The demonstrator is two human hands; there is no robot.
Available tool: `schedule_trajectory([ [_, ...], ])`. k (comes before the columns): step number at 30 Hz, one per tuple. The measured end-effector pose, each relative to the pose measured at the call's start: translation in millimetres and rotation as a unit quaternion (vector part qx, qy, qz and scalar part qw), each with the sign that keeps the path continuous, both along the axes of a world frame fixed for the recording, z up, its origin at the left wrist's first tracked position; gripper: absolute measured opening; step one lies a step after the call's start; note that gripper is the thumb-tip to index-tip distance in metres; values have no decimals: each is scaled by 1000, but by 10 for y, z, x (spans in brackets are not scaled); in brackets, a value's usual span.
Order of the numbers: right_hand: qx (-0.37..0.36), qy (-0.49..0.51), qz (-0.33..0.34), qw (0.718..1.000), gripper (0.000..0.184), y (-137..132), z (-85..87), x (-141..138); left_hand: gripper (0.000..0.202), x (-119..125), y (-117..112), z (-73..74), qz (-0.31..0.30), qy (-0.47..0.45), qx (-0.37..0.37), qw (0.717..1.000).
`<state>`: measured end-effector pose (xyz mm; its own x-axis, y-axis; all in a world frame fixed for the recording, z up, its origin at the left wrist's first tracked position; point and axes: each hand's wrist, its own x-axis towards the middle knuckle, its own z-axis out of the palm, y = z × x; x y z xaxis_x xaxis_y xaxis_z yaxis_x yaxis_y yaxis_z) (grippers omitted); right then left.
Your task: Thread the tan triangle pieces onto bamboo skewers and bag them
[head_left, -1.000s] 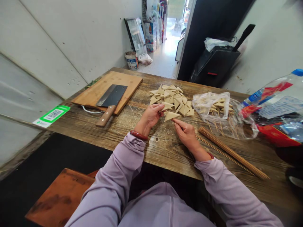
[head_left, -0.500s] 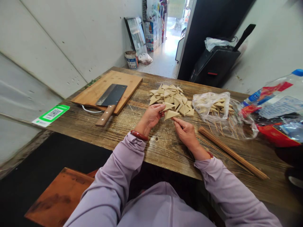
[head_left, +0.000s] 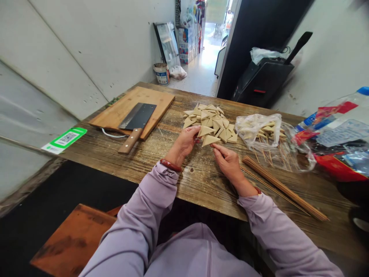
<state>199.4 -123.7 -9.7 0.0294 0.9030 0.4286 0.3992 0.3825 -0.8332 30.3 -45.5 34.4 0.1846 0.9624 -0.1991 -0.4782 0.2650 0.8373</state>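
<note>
Just before the pile of tan triangles (head_left: 211,117) on the wooden table (head_left: 198,184), pinching the upper triangle (head_left: 205,130) in the curled left hand (head_left: 184,141), nipping the lower triangle (head_left: 210,140) by its corner with the right hand (head_left: 229,161), fingertips closed.

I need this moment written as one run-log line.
left hand: grips upper triangle | right hand: fingertips on lower triangle | triangle pile: just behind
</note>
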Motion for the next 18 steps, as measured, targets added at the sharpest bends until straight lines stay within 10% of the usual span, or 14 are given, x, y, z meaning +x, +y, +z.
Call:
schedule_trajectory([
  [18,-38,-19,22,999,30,-19,41,-11,12,2,-19,10,21,21,10,1000],
])
